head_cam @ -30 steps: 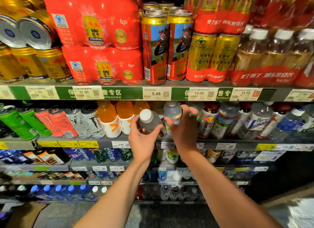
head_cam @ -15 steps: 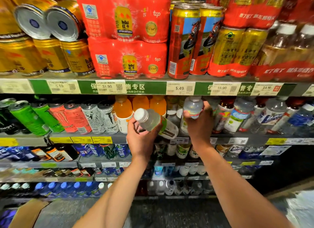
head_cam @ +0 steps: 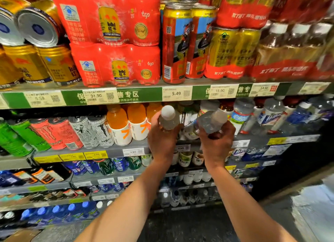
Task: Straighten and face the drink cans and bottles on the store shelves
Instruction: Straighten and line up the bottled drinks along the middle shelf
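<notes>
a clear white-capped bottle (head_cam: pixel 168 119) gripped in the left hand (head_cam: pixel 162 142), another bottle (head_cam: pixel 210 123) in the right hand (head_cam: pixel 217 144)

red multipacks (head_cam: pixel 112 25), gold cans (head_cam: pixel 54 64), orange bottles (head_cam: pixel 117 119), green cans (head_cam: pixel 16 135), white-capped bottle (head_cam: pixel 168 117).

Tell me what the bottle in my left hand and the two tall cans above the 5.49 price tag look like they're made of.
The bottle in the left hand looks like clear, slightly frosted plastic with a matte white cap; the shelf shows faintly through it. The tall cans look like metal, probably aluminium: silvery rimmed tops, and glossy printed red, gold and blue sides that catch highlights.
</notes>
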`<action>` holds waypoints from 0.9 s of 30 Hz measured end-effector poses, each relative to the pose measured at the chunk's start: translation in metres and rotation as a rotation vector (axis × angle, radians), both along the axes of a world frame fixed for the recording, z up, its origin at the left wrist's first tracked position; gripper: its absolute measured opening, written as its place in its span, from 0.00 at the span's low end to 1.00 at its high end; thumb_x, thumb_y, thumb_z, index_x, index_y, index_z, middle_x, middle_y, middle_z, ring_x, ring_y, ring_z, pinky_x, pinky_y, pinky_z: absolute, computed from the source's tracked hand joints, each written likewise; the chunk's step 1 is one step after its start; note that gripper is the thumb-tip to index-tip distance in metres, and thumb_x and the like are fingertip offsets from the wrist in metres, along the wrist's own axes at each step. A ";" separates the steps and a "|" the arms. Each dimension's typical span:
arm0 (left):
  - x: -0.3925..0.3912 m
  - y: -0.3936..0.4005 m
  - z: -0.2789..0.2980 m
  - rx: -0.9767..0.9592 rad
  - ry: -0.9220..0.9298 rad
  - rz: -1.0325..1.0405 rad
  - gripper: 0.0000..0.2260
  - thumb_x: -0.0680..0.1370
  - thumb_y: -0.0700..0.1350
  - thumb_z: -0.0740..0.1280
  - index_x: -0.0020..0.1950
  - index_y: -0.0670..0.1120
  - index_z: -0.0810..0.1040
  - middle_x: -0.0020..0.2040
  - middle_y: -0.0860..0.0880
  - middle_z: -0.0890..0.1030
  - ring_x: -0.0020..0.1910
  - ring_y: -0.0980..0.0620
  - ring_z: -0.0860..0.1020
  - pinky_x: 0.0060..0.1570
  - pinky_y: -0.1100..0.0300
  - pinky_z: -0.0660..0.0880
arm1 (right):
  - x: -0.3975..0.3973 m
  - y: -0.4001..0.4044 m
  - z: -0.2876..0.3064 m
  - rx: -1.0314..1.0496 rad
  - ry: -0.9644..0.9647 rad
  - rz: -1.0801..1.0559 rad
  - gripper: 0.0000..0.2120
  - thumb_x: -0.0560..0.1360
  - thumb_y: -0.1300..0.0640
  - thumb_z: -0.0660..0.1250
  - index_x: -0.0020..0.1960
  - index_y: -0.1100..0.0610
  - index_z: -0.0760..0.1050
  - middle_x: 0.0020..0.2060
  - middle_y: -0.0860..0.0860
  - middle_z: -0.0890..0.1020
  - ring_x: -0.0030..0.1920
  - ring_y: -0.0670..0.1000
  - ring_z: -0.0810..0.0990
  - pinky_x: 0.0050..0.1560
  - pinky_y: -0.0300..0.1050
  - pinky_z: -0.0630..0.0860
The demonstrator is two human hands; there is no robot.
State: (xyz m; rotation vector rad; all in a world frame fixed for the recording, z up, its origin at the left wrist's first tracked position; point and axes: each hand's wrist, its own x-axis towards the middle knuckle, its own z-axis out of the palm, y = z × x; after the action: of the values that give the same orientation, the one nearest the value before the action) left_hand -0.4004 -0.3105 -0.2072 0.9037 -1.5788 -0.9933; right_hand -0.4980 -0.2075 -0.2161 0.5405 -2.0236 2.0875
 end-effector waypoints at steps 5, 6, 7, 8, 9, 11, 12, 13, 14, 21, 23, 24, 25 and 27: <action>-0.020 -0.001 0.001 -0.217 -0.086 0.082 0.29 0.64 0.51 0.81 0.62 0.52 0.75 0.49 0.64 0.68 0.52 0.52 0.72 0.48 0.63 0.67 | -0.010 0.027 0.008 -0.115 0.021 0.017 0.30 0.67 0.52 0.79 0.64 0.49 0.70 0.52 0.35 0.79 0.49 0.39 0.81 0.47 0.31 0.78; -0.023 -0.003 0.002 -0.183 -0.109 0.075 0.29 0.64 0.52 0.81 0.62 0.54 0.74 0.48 0.64 0.66 0.53 0.52 0.71 0.49 0.61 0.67 | -0.014 0.033 0.008 -0.128 0.028 0.027 0.29 0.67 0.53 0.79 0.64 0.50 0.70 0.52 0.35 0.80 0.49 0.39 0.81 0.46 0.30 0.77; -0.027 -0.006 0.001 -0.141 -0.142 0.070 0.29 0.64 0.54 0.80 0.62 0.54 0.74 0.49 0.62 0.67 0.53 0.50 0.71 0.52 0.57 0.69 | -0.018 0.040 0.008 -0.144 0.031 0.035 0.28 0.67 0.55 0.79 0.63 0.51 0.70 0.52 0.36 0.80 0.49 0.39 0.81 0.45 0.30 0.77; -0.031 -0.009 0.001 -0.124 -0.175 0.081 0.29 0.64 0.55 0.80 0.61 0.51 0.75 0.50 0.58 0.68 0.55 0.48 0.72 0.55 0.53 0.71 | -0.022 0.046 0.007 -0.171 0.019 0.045 0.28 0.67 0.57 0.79 0.63 0.50 0.71 0.53 0.39 0.80 0.49 0.40 0.81 0.45 0.30 0.77; -0.035 -0.010 0.001 -0.134 -0.215 0.103 0.29 0.65 0.55 0.79 0.61 0.47 0.76 0.51 0.55 0.68 0.55 0.46 0.73 0.57 0.51 0.72 | -0.026 0.052 0.007 -0.201 0.001 0.055 0.27 0.67 0.58 0.79 0.62 0.47 0.72 0.54 0.44 0.80 0.50 0.41 0.81 0.46 0.31 0.77; -0.042 -0.011 0.002 -0.167 -0.265 0.148 0.27 0.66 0.55 0.79 0.59 0.42 0.78 0.52 0.52 0.67 0.55 0.46 0.73 0.56 0.53 0.72 | -0.033 0.064 0.006 -0.228 -0.017 0.076 0.27 0.66 0.56 0.78 0.59 0.41 0.71 0.57 0.54 0.78 0.52 0.44 0.80 0.46 0.34 0.77; -0.045 -0.011 0.002 -0.168 -0.272 0.170 0.26 0.66 0.54 0.80 0.57 0.42 0.78 0.51 0.52 0.68 0.54 0.46 0.74 0.54 0.55 0.72 | -0.037 0.070 0.004 -0.226 -0.019 0.089 0.26 0.66 0.55 0.77 0.59 0.41 0.71 0.57 0.57 0.77 0.52 0.45 0.80 0.46 0.34 0.77; -0.048 -0.010 0.003 -0.158 -0.282 0.191 0.25 0.67 0.55 0.80 0.56 0.42 0.79 0.51 0.51 0.70 0.53 0.46 0.75 0.54 0.55 0.72 | -0.042 0.075 0.002 -0.229 -0.031 0.104 0.26 0.66 0.56 0.77 0.60 0.44 0.71 0.57 0.58 0.77 0.51 0.45 0.80 0.45 0.33 0.77; -0.051 -0.008 0.003 -0.139 -0.293 0.214 0.26 0.67 0.55 0.80 0.56 0.41 0.79 0.52 0.49 0.72 0.53 0.45 0.75 0.53 0.54 0.73 | -0.047 0.080 0.000 -0.243 -0.061 0.123 0.27 0.66 0.58 0.77 0.61 0.48 0.71 0.57 0.58 0.78 0.51 0.44 0.80 0.45 0.33 0.77; -0.060 0.030 -0.011 -0.085 -0.093 0.345 0.30 0.69 0.51 0.80 0.66 0.42 0.76 0.54 0.50 0.76 0.56 0.72 0.71 0.57 0.81 0.62 | -0.086 0.112 -0.007 -0.228 -0.172 0.248 0.31 0.66 0.56 0.78 0.64 0.58 0.68 0.57 0.56 0.78 0.53 0.53 0.81 0.50 0.42 0.80; -0.069 0.050 -0.018 -0.084 -0.074 0.311 0.22 0.70 0.48 0.79 0.61 0.45 0.78 0.52 0.47 0.79 0.51 0.57 0.77 0.55 0.69 0.72 | -0.096 0.119 -0.008 -0.225 -0.187 0.255 0.30 0.66 0.56 0.80 0.63 0.55 0.69 0.57 0.55 0.78 0.53 0.54 0.82 0.50 0.42 0.80; -0.076 0.058 -0.021 -0.078 -0.081 0.267 0.19 0.70 0.47 0.79 0.58 0.45 0.79 0.49 0.47 0.80 0.48 0.53 0.78 0.53 0.61 0.75 | -0.101 0.121 -0.008 -0.231 -0.207 0.255 0.30 0.66 0.56 0.80 0.62 0.52 0.69 0.57 0.54 0.79 0.53 0.52 0.82 0.50 0.41 0.79; -0.084 0.065 -0.022 -0.055 -0.087 0.209 0.18 0.70 0.46 0.79 0.56 0.46 0.79 0.48 0.47 0.80 0.46 0.54 0.78 0.52 0.59 0.76 | -0.106 0.123 -0.009 -0.235 -0.231 0.256 0.29 0.65 0.54 0.79 0.61 0.49 0.70 0.56 0.52 0.79 0.52 0.51 0.82 0.49 0.40 0.79; -0.103 0.071 -0.021 0.040 -0.111 0.097 0.20 0.70 0.45 0.79 0.59 0.46 0.79 0.50 0.48 0.80 0.48 0.56 0.78 0.53 0.64 0.75 | -0.116 0.126 -0.010 -0.228 -0.269 0.263 0.28 0.64 0.54 0.78 0.61 0.45 0.71 0.56 0.49 0.80 0.53 0.49 0.82 0.50 0.42 0.79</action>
State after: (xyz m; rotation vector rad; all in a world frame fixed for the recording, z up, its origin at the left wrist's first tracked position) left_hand -0.5030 -0.2394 -0.2278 1.0691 -1.5962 -0.9231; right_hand -0.6140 -0.0815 -0.2259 0.5346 -1.8913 2.6331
